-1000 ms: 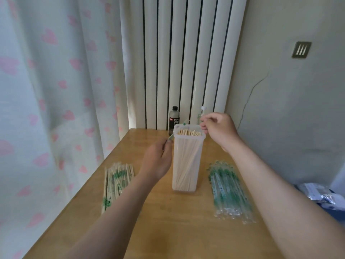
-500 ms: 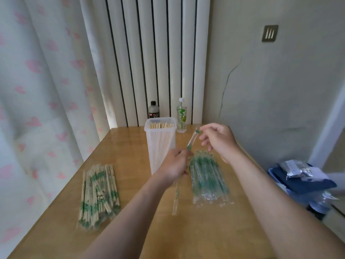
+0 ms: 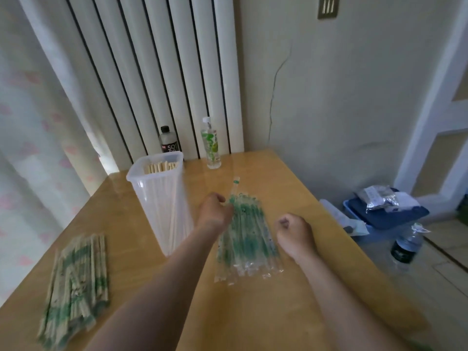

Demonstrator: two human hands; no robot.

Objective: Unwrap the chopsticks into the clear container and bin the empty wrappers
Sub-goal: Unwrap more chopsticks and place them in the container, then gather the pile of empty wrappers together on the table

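Wooden tabletop (image 3: 291, 188) meets a ribbed white radiator (image 3: 152, 72), with one dark bottle (image 3: 168, 141) and one green-labelled clear bottle (image 3: 210, 145) at its far edge. One tall clear plastic container (image 3: 157, 211) holds bare chopsticks (image 3: 160, 166). There are two piles: wrapped chopsticks (image 3: 76, 287) by the left edge and empty green-printed wrappers (image 3: 248, 244) between the hands. The left hand (image 3: 214, 211) pinches one single wrapper (image 3: 235, 188). The right hand (image 3: 295, 233) is fisted round nothing. Broad wood shows along the near edge.

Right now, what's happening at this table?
A person's left hand pinches an empty wrapper over the pile of empty wrappers. The right hand is curled and holds nothing. The clear container holds bare chopsticks, and wrapped chopsticks lie on the table.
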